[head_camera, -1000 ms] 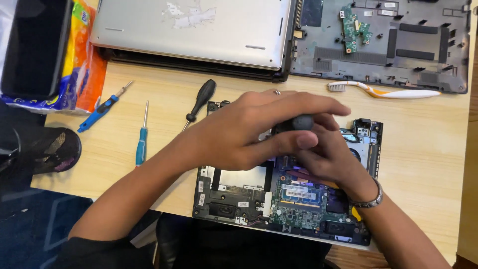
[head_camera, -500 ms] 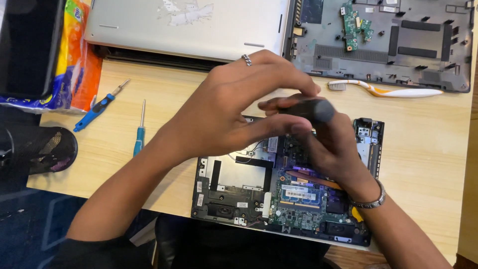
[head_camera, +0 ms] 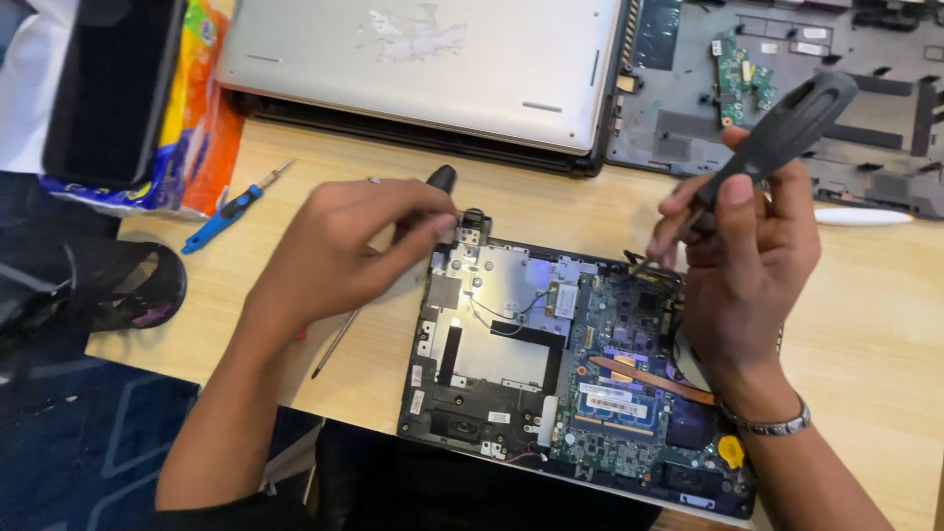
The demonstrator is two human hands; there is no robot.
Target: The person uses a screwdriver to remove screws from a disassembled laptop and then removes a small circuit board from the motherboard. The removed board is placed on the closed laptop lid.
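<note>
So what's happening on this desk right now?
A person is working on an opened laptop base with its circuit board exposed, lying on a wooden table. The right hand holds a black-handled screwdriver, tip down at the board's upper edge. The left hand pinches at the metal hinge on the base's top left corner. A second black-handled screwdriver and a blue one lie on the table, beside a silver laptop cover and another stripped chassis.
</note>
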